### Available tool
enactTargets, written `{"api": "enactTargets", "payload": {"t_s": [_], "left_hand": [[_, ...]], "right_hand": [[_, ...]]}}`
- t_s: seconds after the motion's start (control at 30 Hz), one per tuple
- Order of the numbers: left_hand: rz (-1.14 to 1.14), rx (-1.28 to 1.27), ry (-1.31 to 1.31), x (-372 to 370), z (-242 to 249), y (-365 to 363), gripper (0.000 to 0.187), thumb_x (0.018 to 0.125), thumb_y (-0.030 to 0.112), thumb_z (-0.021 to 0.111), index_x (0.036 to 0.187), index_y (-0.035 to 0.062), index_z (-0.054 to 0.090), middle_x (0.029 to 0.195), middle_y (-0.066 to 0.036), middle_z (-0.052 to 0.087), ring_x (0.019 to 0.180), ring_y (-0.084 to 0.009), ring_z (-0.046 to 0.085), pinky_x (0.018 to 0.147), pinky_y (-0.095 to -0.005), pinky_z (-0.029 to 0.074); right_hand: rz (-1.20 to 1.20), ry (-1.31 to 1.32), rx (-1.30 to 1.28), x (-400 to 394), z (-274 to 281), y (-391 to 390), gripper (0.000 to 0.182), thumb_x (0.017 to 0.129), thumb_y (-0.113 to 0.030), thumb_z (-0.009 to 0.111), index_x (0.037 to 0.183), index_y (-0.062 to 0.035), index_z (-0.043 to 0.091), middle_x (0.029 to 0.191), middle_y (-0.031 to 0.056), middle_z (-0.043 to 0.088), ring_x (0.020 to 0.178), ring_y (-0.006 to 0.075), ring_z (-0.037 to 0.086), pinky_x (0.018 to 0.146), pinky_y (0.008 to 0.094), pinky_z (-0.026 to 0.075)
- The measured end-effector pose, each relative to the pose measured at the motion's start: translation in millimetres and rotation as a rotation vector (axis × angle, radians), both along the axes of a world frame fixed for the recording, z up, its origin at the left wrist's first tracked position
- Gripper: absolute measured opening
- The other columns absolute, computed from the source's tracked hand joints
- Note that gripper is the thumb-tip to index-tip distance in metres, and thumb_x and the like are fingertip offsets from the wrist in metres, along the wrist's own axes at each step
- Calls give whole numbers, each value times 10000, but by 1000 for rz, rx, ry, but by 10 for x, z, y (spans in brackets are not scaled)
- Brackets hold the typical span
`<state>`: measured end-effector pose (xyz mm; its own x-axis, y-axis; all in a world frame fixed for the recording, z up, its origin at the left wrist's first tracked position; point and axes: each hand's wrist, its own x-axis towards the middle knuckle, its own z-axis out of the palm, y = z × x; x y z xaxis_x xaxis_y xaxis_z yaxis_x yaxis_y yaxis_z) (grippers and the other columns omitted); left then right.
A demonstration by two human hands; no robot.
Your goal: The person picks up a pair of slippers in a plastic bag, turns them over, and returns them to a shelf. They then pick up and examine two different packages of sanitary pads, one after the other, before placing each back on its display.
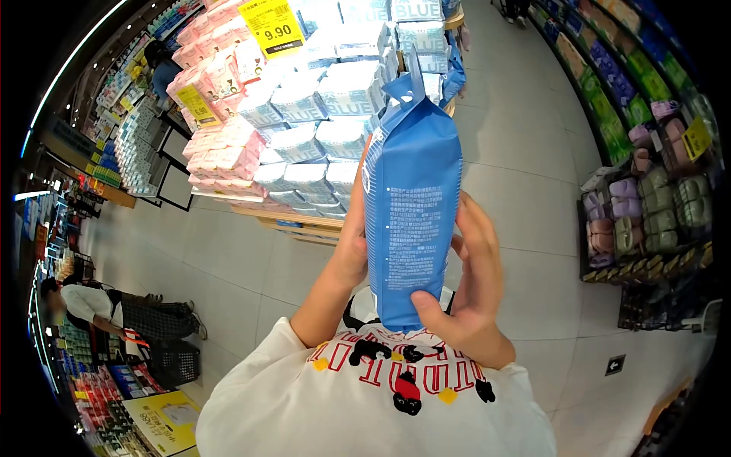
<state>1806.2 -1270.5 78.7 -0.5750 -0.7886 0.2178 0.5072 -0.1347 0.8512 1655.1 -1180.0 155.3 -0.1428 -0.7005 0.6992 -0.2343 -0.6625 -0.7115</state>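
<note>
Upright in front of my chest stands a tall blue soft plastic pack [415, 183], its side panel of small white print facing me. A hanging tab sticks up from its folded top. My left hand [355, 240] grips the pack's left side, with most of its fingers hidden behind it. On the lower right, my right hand [478, 266] is closed around the pack, the thumb pressed on the near face. Beyond the pack rises a display of white-and-blue tissue packs [350, 91], marked "BLUE". Pink packs [225, 148] are stacked to their left.
Yellow price signs [272, 27] stand on the display, which has a wooden base [297, 227]. At the right, slippers [628, 202] hang below curving shelves [601, 68]. A person [99, 308] bends beside a dark basket [175, 362] at the left. Tiled floor [525, 289] lies between.
</note>
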Motion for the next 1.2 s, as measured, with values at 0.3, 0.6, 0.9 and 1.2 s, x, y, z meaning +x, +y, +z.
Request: {"api": "enactTargets", "payload": {"t_s": [0.3, 0.6, 0.9, 1.2], "left_hand": [[-123, 16, 300, 52, 47, -60, 971, 709, 681, 567, 1381, 42, 280, 1351, -184, 397, 1213, -328, 437, 988, -477, 417], [54, 391, 433, 48, -546, -280, 823, 758, 653, 485, 1337, 82, 360, 1318, -165, 434, 1177, -324, 470, 956, -466, 430], [202, 295, 32, -5, -270, -339, 426, 956, 303, 446, 1290, 40, 417, 1181, -106, 558, 1021, -182, 576, 849, -314, 487], [245, -226, -228, -162, -206, -244, 810, 809, 221, 549, 1456, 72, 85, 1456, -168, 226, 1307, -247, 296, 1064, -345, 238]], "right_hand": [[-262, 370, 26, 160, -129, -127, 640, 570, -233, 765, 1174, -111, 593, 1304, 144, 436, 1118, 331, 399, 946, 455, 311], [-253, 474, 65, -84, -477, -337, 609, 647, -239, 746, 1215, -142, 551, 1299, 127, 446, 1214, 344, 351, 980, 457, 268], [218, -461, 489, -395, -1103, -466, 856, 741, -159, 659, 1423, -27, 159, 1354, 176, 345, 1254, 253, 362, 1029, 355, 295], [227, -623, 378, -463, -1189, -548, 786, 767, -128, 536, 1434, -36, 131, 1410, 176, 274, 1304, 247, 290, 1073, 350, 213]]}}
